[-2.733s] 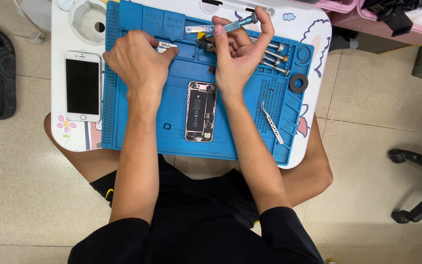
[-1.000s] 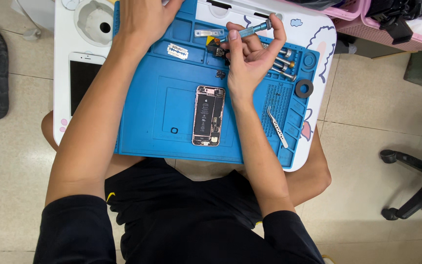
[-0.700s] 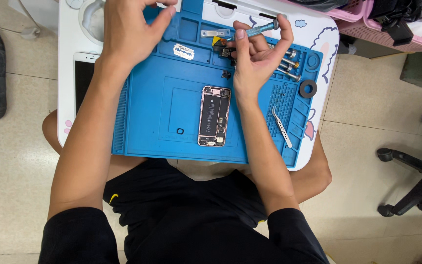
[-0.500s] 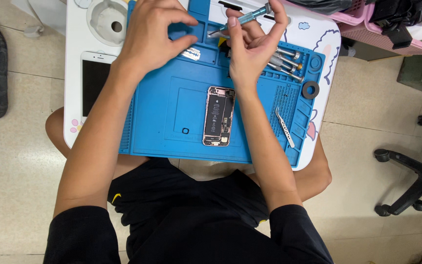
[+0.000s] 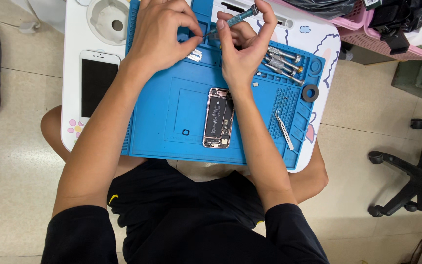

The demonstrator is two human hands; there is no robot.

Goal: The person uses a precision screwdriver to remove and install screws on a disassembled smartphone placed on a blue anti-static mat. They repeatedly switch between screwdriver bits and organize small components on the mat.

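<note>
Both hands [image 5: 164, 32] on screwdriver [image 5: 233, 20] (above opened phone [image 5: 218, 117])

Slim blue-grey screwdriver [image 5: 230, 20] tilted, tip down-left, above the blue mat's [image 5: 172, 112] far edge

Matt rubbery blue mat [image 5: 172, 117] under glossy metal screwdrivers [image 5: 282, 61]

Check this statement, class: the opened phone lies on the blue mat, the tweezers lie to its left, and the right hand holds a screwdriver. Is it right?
Not quite. In the head view the tweezers lie to the right of the opened phone, not its left. The phone does lie on the blue mat, and the right hand does hold a screwdriver.
</note>
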